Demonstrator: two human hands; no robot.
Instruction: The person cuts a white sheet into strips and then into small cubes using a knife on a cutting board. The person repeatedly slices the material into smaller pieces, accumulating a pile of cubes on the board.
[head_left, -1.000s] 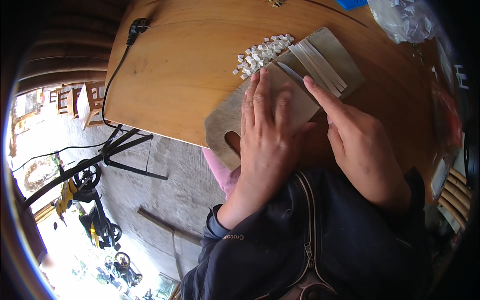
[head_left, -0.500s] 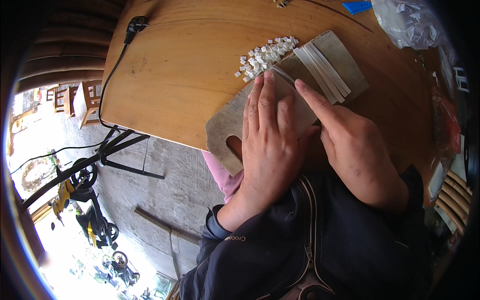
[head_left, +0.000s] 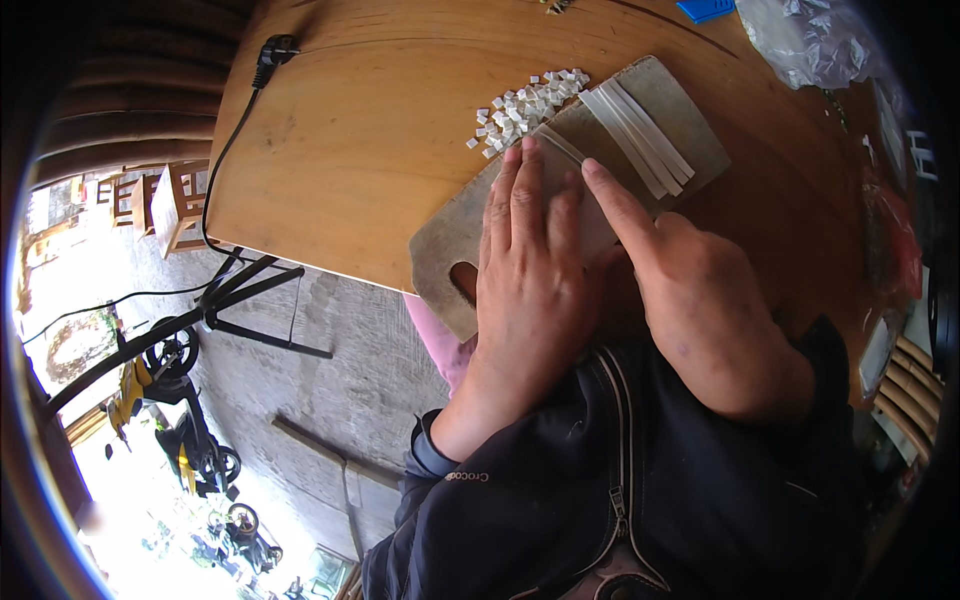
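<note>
At the frame's centre, the left hand lies flat-fingered on a thin pale sheet, right hand pointing 1 finger, grip hidden.

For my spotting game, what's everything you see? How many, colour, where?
Table: one, brown, centre
Board: one, grey, on table
Cubes: many, white, beyond board
Strips: several, whitish, on board
Sheet: one, greyish, on board
Thin blade: one, grey, beside sheet
Plug: one, black, table's left
Blue object: one, blue, top
Bag: one, clear, upper right
Motorbikes: several, dark, lower left
Furniture: several, brown, left
Jacket: one, dark, bottom
Left hand: one, bare, on sheet
Right hand: one, bare, on blade
</note>
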